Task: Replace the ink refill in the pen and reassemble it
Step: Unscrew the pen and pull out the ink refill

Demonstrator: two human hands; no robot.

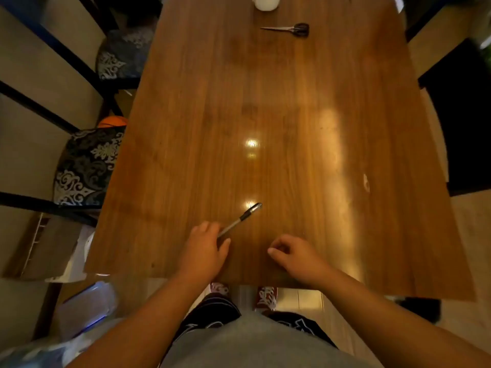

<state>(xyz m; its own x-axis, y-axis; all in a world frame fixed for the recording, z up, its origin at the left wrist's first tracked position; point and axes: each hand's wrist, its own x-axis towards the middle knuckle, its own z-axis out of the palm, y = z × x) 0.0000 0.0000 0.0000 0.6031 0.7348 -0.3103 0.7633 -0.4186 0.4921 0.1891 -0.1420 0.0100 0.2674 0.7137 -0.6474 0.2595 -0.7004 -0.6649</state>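
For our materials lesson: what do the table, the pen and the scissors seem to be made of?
The table: wood or wood-look laminate, glossy, with grain lines and lamp glare. The pen, held in the left hand: probably plastic, with a pale barrel and dark grip. The scissors: bright metal blades and dark handles, likely plastic.

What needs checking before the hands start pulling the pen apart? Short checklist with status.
1. Pen secured: the left hand grips the pen by its near end, far end pointing away over the table. Ok.
2. Second hand free: the right hand hangs loosely curled beside it, with nothing seen in it. Ok.
3. Pen in one piece: it looks whole, but blur hides the joints. Cannot tell.
4. New refill at hand: none shows on the table. Not ok.
5. Clutter away from the hands: the scissors and the white container sit at the far end. Ok.
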